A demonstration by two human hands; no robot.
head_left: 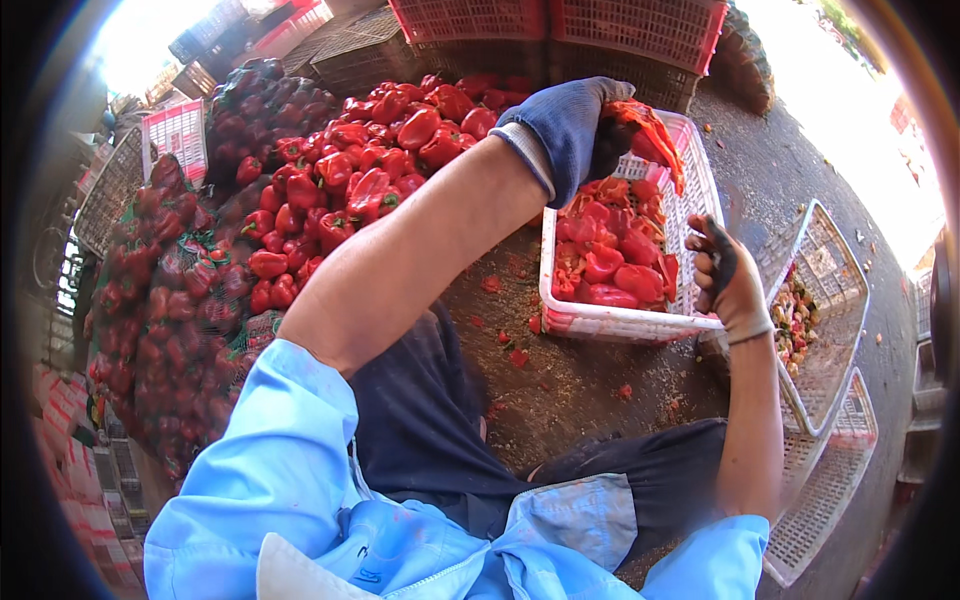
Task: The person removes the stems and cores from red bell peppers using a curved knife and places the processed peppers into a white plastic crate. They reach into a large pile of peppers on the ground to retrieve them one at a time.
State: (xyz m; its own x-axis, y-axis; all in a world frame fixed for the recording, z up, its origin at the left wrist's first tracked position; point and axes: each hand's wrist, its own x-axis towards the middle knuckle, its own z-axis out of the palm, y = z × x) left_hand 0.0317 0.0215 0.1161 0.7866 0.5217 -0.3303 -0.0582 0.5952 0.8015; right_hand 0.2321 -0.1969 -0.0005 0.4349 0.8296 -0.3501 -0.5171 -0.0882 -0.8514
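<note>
My left hand, in a blue knit glove with a dark palm, is raised over the far part of a white plastic crate. Its fingers are closed on a torn, opened red bell pepper, which hangs down on the right. Inside the crate lie opened red pepper pieces. My right hand, in a dark and pale glove with some fingertips bare, is beside the crate's right wall. Its fingers are curled; what they hold, if anything, is hidden.
Whole red bell peppers are heaped at the left, with filled mesh sacks beside them. A crate at the right holds pepper cores, overlapping another crate. Stacked red crates stand behind. Pepper scraps litter the ground.
</note>
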